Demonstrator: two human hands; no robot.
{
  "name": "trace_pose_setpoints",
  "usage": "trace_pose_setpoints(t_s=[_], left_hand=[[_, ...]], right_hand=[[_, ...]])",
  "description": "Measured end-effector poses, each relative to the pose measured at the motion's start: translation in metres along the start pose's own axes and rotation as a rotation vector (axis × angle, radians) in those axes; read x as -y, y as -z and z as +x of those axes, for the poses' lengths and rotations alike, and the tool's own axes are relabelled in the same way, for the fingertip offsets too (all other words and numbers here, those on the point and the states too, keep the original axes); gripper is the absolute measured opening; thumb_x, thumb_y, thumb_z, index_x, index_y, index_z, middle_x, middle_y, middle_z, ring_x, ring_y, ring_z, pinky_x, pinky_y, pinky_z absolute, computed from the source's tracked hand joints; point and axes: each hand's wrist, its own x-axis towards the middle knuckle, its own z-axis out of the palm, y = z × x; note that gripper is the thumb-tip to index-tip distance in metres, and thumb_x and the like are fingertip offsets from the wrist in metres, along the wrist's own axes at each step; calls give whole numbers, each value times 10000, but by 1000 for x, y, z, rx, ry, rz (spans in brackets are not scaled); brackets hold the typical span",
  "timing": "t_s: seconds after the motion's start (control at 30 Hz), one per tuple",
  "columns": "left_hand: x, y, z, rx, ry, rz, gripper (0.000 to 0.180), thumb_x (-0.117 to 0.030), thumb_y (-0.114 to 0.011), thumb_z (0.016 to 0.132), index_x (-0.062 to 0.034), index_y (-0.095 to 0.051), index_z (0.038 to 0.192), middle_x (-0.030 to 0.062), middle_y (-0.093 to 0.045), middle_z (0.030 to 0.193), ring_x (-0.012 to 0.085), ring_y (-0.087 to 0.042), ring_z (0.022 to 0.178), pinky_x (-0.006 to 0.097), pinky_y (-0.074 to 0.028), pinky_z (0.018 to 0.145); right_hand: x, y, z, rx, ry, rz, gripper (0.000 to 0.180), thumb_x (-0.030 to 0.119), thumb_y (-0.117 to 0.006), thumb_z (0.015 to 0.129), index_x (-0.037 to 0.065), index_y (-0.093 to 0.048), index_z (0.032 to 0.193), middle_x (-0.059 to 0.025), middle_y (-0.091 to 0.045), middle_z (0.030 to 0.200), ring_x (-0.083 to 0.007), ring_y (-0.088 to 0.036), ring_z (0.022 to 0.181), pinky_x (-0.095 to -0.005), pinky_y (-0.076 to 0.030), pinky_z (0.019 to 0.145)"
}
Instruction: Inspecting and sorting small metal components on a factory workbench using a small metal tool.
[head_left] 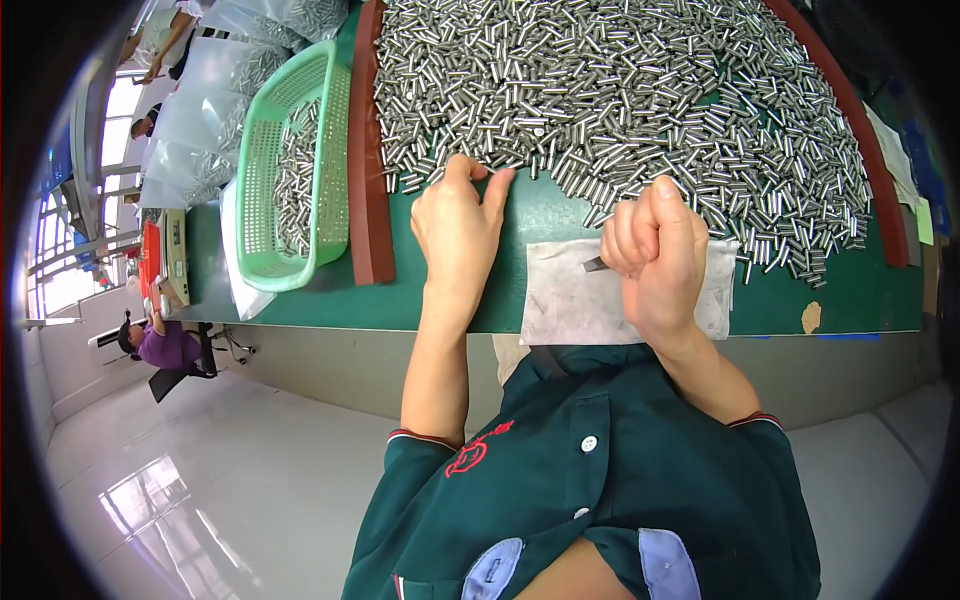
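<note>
Hands, two, the worker's: left point(455, 222), half curled, thumb apart, at the near edge of the heap of metal pins point(600, 80), any grip hidden from me; right point(655, 245), closed in a fist above the cloth point(560, 305), contents unclear. Table point(860, 290), green, ten to two o'clock. Heap, twelve o'clock: the bulk, seemingly left to do. Basket point(332, 170), pale green, ten o'clock: smaller lot of pins point(297, 185), perhaps done. Cloth, stained white, one o'clock. Dark stub point(595, 265), beside the fist.
</note>
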Motion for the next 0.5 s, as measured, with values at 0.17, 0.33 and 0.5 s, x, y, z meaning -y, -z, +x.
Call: trace_pose_setpoints(t_s=[0.17,0.33,0.5], left_hand=[[1,5,-3,-13,21,-65,60,-74,-575,708,-28,-538,697,94,-491,458,270,-503,422,362,-390,441],[5,16,-9,201,289,-936,113,-99,-556,791,-22,-511,721,0,-491,610,38,-389,514,184,-298,432],[19,10,-19,622,518,-1937,59,-46,-472,838,-22,-519,864,102,-528,749,21,-273,461,156,-251,430]], right_hand=[[1,-1,0,-24,-10,-3,417,245,-280,914,100,-276,523,4,-244,411,-73,-175,364,-233,-182,359],[0,-1,1,-6,-2,13,416,245,-280,914,100,-273,524,4,-244,414,-72,-172,369,-233,-179,359],[1,0,1,5,-10,8,419,253,-275,916,99,-272,527,5,-244,417,-74,-170,372,-231,-180,364]])
